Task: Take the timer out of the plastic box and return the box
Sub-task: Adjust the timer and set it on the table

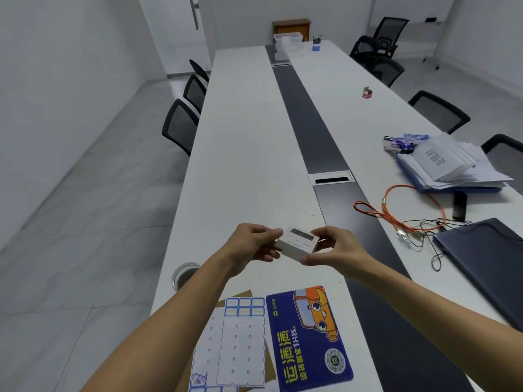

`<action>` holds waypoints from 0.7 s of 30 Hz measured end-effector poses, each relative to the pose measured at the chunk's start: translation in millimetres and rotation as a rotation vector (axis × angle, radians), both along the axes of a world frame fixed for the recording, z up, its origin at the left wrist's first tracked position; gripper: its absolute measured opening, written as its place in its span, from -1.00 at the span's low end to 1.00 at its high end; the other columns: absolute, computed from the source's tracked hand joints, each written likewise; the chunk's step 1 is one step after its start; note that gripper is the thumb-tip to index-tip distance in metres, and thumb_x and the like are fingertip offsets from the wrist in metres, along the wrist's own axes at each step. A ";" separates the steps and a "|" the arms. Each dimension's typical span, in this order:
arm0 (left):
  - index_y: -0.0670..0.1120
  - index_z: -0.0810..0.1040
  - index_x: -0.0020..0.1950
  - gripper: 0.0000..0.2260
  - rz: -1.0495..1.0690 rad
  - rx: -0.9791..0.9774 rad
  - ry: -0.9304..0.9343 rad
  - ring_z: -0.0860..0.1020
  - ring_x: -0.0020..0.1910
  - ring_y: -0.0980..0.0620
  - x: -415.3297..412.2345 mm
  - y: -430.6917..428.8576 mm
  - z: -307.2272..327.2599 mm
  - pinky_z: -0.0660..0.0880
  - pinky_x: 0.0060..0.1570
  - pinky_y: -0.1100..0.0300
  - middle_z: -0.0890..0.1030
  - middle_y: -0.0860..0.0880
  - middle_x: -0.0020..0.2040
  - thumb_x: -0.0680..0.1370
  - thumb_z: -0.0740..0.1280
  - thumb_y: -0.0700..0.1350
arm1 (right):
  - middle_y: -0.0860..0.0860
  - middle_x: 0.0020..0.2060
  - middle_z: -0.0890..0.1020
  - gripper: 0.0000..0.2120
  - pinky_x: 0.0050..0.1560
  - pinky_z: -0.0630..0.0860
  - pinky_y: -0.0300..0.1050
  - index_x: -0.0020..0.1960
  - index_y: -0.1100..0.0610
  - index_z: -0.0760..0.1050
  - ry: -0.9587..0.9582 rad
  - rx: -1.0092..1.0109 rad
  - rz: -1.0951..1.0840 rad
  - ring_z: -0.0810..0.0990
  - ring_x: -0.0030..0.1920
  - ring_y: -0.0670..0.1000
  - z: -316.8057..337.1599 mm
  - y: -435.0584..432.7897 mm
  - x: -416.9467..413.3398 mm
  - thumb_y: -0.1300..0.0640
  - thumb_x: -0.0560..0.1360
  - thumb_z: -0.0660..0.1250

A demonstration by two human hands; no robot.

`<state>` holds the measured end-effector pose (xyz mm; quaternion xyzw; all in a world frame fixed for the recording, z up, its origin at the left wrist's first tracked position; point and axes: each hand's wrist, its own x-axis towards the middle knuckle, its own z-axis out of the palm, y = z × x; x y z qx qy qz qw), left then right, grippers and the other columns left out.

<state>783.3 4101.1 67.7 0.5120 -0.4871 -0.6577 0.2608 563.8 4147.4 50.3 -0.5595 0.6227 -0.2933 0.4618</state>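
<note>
Holding the timer [295, 244] between both hands above the near part of the long white table [240, 154]. Left hand [254, 246] pinches the left end of the white block, fingers curled around it; right hand [334, 246] grips the right end, thumb under the near corner and fingers over the top. Timer's grey display faces up and away, with pale buttons beside and below it. Can't tell if the white body is the timer alone or sits in a case. A stack of clear plastic boxes [287, 42] stands at the far end of the table, well apart from the hands, next to a blue pen cup [317, 43]. Below the forearms: a blue card with an orange cartoon [310, 339] and a sheet of label stickers [237, 343], lying side by side at the near edge. Right side of the table: orange cable [396, 210], thin black wire tangled with it, dark laptop [486, 264], pile of papers on a blue folder [452, 165]. Small red and white carton [367, 92] stands alone further up. Black mesh chairs along both sides.
</note>
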 end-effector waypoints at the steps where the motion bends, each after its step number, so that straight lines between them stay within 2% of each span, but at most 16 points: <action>1: -0.29 0.61 0.10 -0.76 -0.018 0.007 -0.003 0.64 -0.24 -0.06 -0.5 1.3 -0.6 0.61 -0.23 0.20 0.69 -0.21 -0.09 0.54 0.38 -0.15 | -0.04 0.01 0.55 -0.31 -0.17 0.63 -0.30 0.30 0.19 0.42 0.032 -0.029 0.005 0.61 0.00 -0.01 -1.0 2.1 2.5 0.10 0.27 0.62; 4: -0.31 0.60 0.12 -0.78 -0.010 0.050 0.008 0.66 -0.23 -0.08 4.2 2.6 -3.5 0.64 -0.19 0.19 0.69 -0.25 -0.03 0.52 0.40 -0.23 | -0.05 0.08 0.53 -0.30 -0.09 0.66 -0.19 0.31 0.14 0.39 0.060 -0.049 0.037 0.61 0.08 0.04 -3.5 5.7 6.5 0.10 0.28 0.62; 9: -0.30 0.60 0.13 -0.81 -0.095 0.168 0.051 0.63 -0.10 -0.07 26.1 2.2 -9.1 0.61 -0.10 0.16 0.68 -0.23 0.01 0.57 0.32 -0.25 | 0.06 0.17 0.61 -0.54 -0.09 0.66 -0.13 0.27 0.10 0.46 -0.119 0.080 0.125 0.65 0.03 0.11 2.7 10.9 5.4 0.22 0.42 0.50; 11: -0.30 0.59 0.14 -0.81 -0.156 0.226 0.068 0.62 -0.07 -0.07 31.7 2.6 -11.5 0.60 -0.11 0.16 0.67 -0.23 0.04 0.59 0.29 -0.24 | 0.02 0.16 0.61 -0.51 -0.11 0.65 -0.13 0.32 0.11 0.45 -0.166 0.131 0.142 0.65 0.03 0.13 4.2 13.8 8.2 0.22 0.43 0.48; 16: -0.26 0.59 0.13 -0.82 -0.258 0.311 0.073 0.62 -0.01 -0.04 37.4 0.8 -23.1 0.62 -0.09 0.15 0.69 -0.16 0.00 0.61 0.25 -0.25 | 0.00 0.20 0.58 -0.31 0.07 0.64 0.07 0.40 -0.02 0.38 -0.176 0.262 0.216 0.64 0.13 0.13 -1.9 19.7 14.4 0.06 0.33 0.55; 21: -0.24 0.59 0.04 -0.87 -0.276 0.342 0.039 0.62 0.04 -0.07 24.9 -9.0 -40.3 0.57 0.08 0.03 0.69 -0.17 -0.03 0.60 0.26 -0.25 | 0.02 0.16 0.62 -0.41 0.11 0.62 0.11 0.35 0.04 0.40 -0.168 0.286 0.199 0.65 0.15 0.09 -13.2 28.6 9.0 0.15 0.39 0.53</action>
